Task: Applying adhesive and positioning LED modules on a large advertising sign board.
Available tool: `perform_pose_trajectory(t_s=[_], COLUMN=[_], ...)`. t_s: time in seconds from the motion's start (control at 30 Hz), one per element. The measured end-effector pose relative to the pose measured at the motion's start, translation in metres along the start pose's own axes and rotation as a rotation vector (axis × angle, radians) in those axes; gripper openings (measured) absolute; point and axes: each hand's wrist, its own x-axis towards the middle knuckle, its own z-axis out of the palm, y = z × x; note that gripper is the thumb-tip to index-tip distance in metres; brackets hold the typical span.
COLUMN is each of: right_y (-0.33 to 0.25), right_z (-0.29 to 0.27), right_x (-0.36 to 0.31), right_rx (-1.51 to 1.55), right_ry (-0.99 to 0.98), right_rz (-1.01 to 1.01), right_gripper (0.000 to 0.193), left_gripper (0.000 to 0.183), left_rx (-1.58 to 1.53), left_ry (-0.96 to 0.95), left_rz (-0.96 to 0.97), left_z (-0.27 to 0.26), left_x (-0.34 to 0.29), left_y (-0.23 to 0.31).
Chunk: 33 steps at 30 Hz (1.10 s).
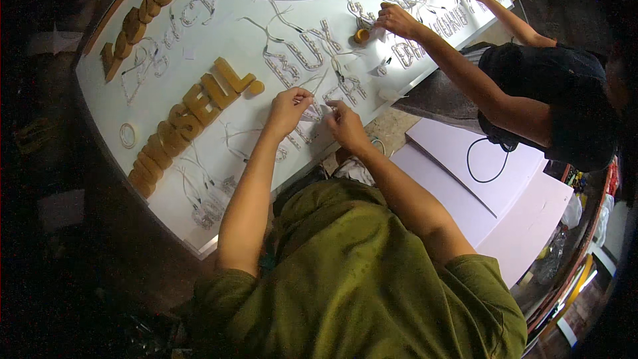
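1. Letters formed of clear light strip (pixel 352 91) with thin pale wires lie on the white worktop (pixel 149 113), around and beneath both hands.
2. Left hand (pixel 287 114): thumb and fingertips drawn nearly together above the strip; whether they pinch a wire, I cannot tell at this scale.
3. Right hand (pixel 347 129): just beside the left, forefinger stretched toward it, the other fingers curled; any hold is unclear.
4. Tan block letters (pixel 199 108) stand in a slanting row to the left, near a tape roll (pixel 134 138).
5. A co-worker's hand (pixel 399 23) is over more strip letters, at right.
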Motion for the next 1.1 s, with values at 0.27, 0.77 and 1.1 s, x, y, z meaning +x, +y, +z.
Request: perform_pose_trajectory(t_s=[0.27,0.77,1.1], right_y=[-0.007,0.017,0.019], right_z=[-0.017,0.008,0.007], right_x=[0.016,-0.006,-0.018], right_rx=[-0.053,-0.241,-0.326], right_ry=[-0.127,-0.034,0.030], right_rz=[-0.070,-0.034,-0.108], right_gripper=[0.044,0.040,0.035], left_gripper=[0.022,0.026,0.032], left_rx=[-0.120,0.042,-0.068], left_ry=[-0.080,0.090,0.208], left_rz=[-0.010,0.122,0.215], left_z=[0.001,0.014,0.029], left_x=[-0.007,-0.001,-0.021], left_y=[0.005,-0.030,-0.024])
